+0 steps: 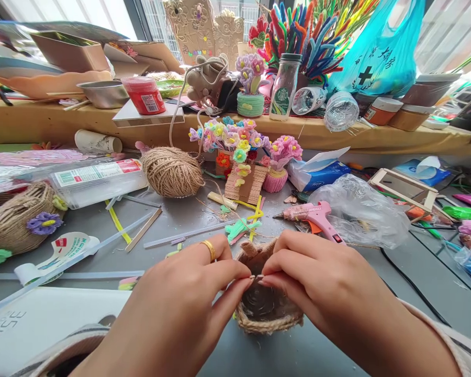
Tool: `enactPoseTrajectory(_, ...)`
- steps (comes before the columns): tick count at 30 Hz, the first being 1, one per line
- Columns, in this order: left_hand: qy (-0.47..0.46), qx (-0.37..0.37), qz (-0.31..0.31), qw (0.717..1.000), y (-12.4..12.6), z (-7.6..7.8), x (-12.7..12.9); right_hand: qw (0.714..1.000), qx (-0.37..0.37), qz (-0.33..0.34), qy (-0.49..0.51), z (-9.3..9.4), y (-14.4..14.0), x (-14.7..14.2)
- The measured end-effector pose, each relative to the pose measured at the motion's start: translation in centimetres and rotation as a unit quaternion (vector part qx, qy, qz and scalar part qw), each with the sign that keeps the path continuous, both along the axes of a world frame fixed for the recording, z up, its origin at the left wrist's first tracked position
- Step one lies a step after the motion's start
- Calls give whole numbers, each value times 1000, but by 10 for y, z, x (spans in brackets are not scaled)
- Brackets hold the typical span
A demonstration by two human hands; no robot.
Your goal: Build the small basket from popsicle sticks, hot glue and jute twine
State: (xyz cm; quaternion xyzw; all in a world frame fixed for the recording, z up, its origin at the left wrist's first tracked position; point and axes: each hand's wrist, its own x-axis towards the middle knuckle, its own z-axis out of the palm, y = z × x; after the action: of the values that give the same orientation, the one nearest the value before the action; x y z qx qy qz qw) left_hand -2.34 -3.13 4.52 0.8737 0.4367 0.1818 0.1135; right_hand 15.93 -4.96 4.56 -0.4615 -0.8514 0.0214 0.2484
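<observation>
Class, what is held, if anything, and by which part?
Cannot be told: left hand and right hand pinch over the round brown twine-rimmed container; anything between is unclear.

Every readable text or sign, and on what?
"百" and a black cross: blue bag; rest unclear.
"35": flat white item; rest unclear.
Round green logo: glass bottle; wording too small.
Too small or blurred: red tub, plastic packaging, glue gun, tissue pack, curled label, orange jar.

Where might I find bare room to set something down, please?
Gray tabletop shows bare between the left forearm and right forearm, nearer than the twine-rimmed basket; a smaller patch lies between the twine ball and translucent glue stick. The ledge behind is crowded.
</observation>
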Motion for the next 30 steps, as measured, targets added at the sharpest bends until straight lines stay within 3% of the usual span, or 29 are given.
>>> enactPoseTrajectory(13, 31, -20, -8, 999, 0, 9, 4, 999, -44, -7, -2, 4, -1, 0)
enactPoseTrajectory(30, 33, -4, -18, 999, -1, 9, 5, 1000, -3, -10, -22, 4, -2, -1)
